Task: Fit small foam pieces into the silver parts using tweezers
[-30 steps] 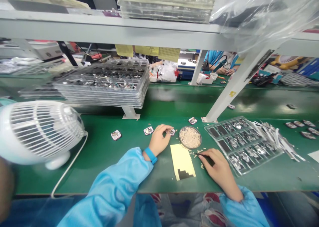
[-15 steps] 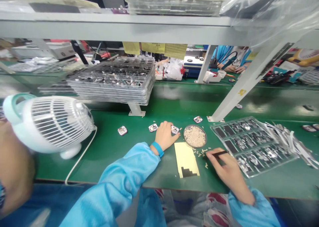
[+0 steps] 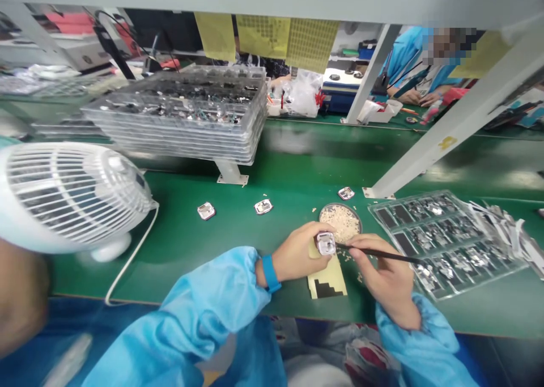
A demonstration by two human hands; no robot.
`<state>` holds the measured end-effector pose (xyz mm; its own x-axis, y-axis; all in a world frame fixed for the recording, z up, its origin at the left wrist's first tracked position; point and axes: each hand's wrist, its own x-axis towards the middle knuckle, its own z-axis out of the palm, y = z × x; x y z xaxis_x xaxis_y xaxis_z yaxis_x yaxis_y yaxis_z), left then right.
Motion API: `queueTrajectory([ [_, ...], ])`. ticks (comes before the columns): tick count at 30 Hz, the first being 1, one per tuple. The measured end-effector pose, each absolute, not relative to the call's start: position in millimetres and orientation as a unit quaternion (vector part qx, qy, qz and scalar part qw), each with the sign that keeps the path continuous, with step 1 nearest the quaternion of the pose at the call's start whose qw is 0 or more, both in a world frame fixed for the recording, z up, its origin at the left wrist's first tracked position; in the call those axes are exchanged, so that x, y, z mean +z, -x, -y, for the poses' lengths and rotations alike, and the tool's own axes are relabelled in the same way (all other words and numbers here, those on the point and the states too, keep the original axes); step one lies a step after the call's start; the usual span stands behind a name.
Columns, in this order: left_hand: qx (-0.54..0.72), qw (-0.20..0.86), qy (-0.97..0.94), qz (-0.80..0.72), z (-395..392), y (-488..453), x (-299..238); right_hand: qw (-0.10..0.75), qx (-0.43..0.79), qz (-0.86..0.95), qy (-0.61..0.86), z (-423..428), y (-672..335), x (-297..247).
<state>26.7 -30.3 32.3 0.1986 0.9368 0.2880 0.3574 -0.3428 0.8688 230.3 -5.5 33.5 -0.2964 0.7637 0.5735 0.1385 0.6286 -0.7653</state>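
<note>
My left hand (image 3: 291,255) grips a small square watch housing (image 3: 326,243) between thumb and fingers, its silvery inside facing up. Pinched in my right hand (image 3: 385,273) are black tweezers (image 3: 397,255), their tip at the right edge of the housing. Just behind both hands stands a round dish (image 3: 360,224) of tiny beige pieces (image 3: 341,221); more pieces lie scattered in front of it. Beneath the left hand is a yellow paper (image 3: 338,275) bearing black strips (image 3: 328,289). Similar housings lie on the green bench: one at left (image 3: 206,211), another (image 3: 263,207), and one behind the dish (image 3: 346,193).
A clear compartment tray (image 3: 488,283) of parts lies at right, with pale strips (image 3: 510,228) over its edge. A white fan (image 3: 72,197) stands left. Stacked trays (image 3: 178,129) and a slanted shelf post (image 3: 425,132) rise behind. Across the bench, a co-worker's hands (image 3: 419,97) show.
My left hand has picked up a housing from the bench and brought it nearer, in front of the dish. My right hand has moved the tweezers up to it. The view has shifted.
</note>
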Motion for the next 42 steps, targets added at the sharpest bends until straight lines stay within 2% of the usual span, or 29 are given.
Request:
queueTrajectory([
  [6,0.429,0.323,-0.705,-0.463,31,-24,37,0.501,0.277,0.759,0.309,1,-230,34],
  [11,0.425,0.317,-0.712,-0.461,33,-25,35,0.494,0.299,0.754,0.314,1,-231,31],
  [25,0.399,0.347,-0.709,-0.466,32,-28,32,0.521,0.306,0.745,0.283,10,-238,24],
  [37,0.413,0.367,-0.706,-0.443,32,-27,30,0.515,0.43,0.669,0.321,9,-240,12],
  [42,0.405,0.401,-0.686,-0.452,30,-27,24,0.485,0.476,0.66,0.319,13,-253,11],
])
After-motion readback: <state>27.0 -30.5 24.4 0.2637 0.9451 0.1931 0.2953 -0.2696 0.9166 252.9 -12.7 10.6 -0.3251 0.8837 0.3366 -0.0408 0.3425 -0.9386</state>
